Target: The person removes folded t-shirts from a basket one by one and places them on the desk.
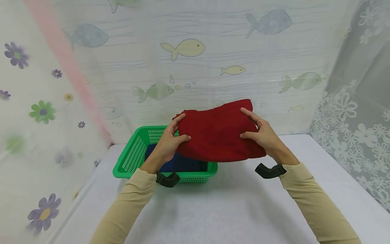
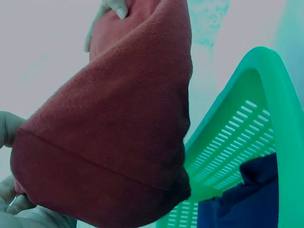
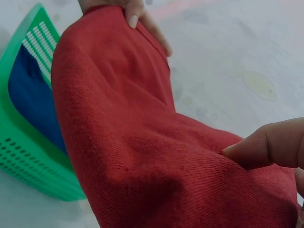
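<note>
Hands held a folded red cloth [image 1: 217, 135] in the air above the near right corner of a green basket [image 1: 134, 156], as seen from the head camera. The left hand [image 1: 169, 144] pinched the cloth's left edge, thumb on top and fingers [image 1: 178, 121] curled over the upper corner. The right hand [image 1: 263, 134] gripped the right edge the same way, thumb pressed on the upper face. The basket stood on a white desk [image 1: 231, 203], and a dark blue cloth [image 1: 179, 162] lay inside it. Both arms wore beige sleeves [image 1: 128, 203] with black wrist straps [image 1: 167, 179]. A fish-patterned curtain [image 1: 213, 51] hung behind the desk.

Left wrist view: the red cloth [image 2: 114, 142] filled most of the frame, bunched at the lower left where the left hand [image 2: 19, 209] clutched it. The right hand's fingers [image 2: 111, 9] showed at the cloth's far top edge. The basket's slotted wall [image 2: 237, 137] rose just beside the cloth, with the dark blue cloth [image 2: 247, 199] inside.

Right wrist view: the right hand's thumb [image 3: 266, 147] pressed into the red cloth [image 3: 142, 142] near the lower right. The left hand's fingers [image 3: 140, 19] clasped the far end. The basket [image 3: 28, 156] and the dark blue cloth [image 3: 31, 95] lay beneath at left.
</note>
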The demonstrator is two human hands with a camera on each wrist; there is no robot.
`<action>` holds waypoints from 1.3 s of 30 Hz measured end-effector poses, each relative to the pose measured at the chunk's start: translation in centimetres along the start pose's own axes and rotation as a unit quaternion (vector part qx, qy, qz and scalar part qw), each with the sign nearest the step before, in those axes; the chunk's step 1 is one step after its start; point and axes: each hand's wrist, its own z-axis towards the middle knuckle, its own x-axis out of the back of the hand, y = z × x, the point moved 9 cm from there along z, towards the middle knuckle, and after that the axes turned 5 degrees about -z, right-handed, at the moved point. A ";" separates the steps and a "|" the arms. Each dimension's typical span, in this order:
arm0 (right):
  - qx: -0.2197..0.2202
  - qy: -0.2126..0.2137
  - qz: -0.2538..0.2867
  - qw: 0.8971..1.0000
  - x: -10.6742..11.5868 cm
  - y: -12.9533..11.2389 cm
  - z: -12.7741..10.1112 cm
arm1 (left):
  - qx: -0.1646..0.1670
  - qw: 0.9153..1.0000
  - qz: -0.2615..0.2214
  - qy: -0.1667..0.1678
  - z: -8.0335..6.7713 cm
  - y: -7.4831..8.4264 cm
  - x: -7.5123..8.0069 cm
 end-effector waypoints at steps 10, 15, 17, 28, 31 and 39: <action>0.004 0.008 -0.004 1.000 2.4 0.2 -1.2 | -0.001 1.000 0.005 -0.002 0.7 -0.5 -2.2; 0.001 0.012 -0.004 1.000 3.7 0.5 -1.9 | -0.005 1.000 0.002 -0.008 1.1 -0.9 -3.6; -0.005 0.015 -0.003 1.000 4.3 0.7 -2.2 | -0.005 1.000 0.001 -0.011 1.3 -1.1 -4.1; -0.029 0.027 -0.012 0.999 7.1 1.7 -3.7 | -0.006 0.999 0.008 -0.034 2.0 -2.4 -6.9; -0.025 0.032 -0.011 0.999 7.8 1.9 -4.0 | -0.010 0.999 0.008 -0.041 2.2 -2.6 -7.8; -0.024 0.052 -0.018 0.998 9.6 2.7 -4.6 | -0.018 0.999 0.004 -0.042 2.6 -3.4 -9.8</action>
